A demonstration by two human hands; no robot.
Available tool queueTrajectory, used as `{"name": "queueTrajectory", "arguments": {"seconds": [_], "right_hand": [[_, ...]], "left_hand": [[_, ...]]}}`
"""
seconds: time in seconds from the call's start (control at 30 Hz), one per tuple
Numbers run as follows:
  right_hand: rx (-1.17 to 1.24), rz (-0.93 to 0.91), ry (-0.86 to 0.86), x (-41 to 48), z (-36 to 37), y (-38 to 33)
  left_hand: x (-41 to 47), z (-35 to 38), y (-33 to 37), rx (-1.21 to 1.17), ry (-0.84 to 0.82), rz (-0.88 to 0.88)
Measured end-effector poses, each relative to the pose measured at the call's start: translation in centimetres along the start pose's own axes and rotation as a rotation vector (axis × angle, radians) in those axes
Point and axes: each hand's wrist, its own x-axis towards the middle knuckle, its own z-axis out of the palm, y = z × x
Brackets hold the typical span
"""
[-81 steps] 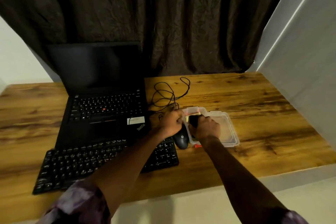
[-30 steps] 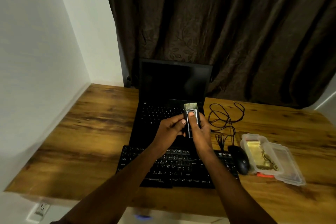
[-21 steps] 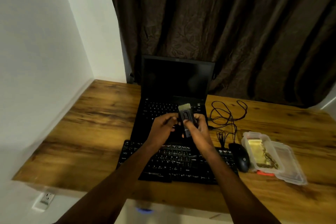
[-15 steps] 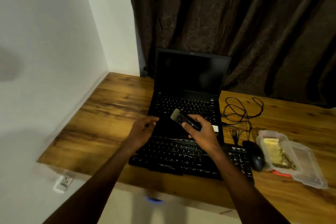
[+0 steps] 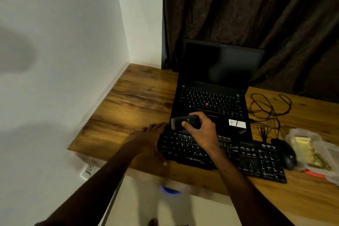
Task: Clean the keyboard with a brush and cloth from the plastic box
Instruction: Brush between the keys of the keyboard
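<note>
**Brush poised at the keyboard's left end**

At the left, the left hand (image 5: 153, 140) holds the end of the black keyboard (image 5: 225, 152), fingers at the far corner and thumb at the near edge, pinning it to the wooden surface (image 5: 132, 101). That makes sense to me: a flat, light plastic board like this would likely skate on smooth wood under sideways strokes.

Just right of it, the right hand (image 5: 200, 130) is wrapped round the dark body of the brush (image 5: 186, 120), thumb across the front. The pale bristles point left, just above the keyboard's top-left keys. The brush looks small, stiff and light, and holding it mid-body should leave the soft tip free to flex between the keycaps. Light pressure ought to do, since keycaps can pop loose.

Behind stands an open laptop (image 5: 212, 97), screen dark. Further right lie a tangled cable (image 5: 269, 108) and a mouse (image 5: 286, 155) touching the keyboard's right end. At the far right is the plastic box (image 5: 293, 135), open, with something yellow inside that I take for the cloth (image 5: 304, 147), soft and easily pinched by a corner.
</note>
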Motion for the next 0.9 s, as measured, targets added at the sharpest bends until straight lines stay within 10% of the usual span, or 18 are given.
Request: {"name": "queueTrajectory", "arguments": {"seconds": [0.9], "right_hand": [[-0.253, -0.037, 0.06, 0.3, 3.0, -2.0]], "left_hand": [[0.8, 0.1, -1.5, -0.007, 0.045, 0.054]]}}
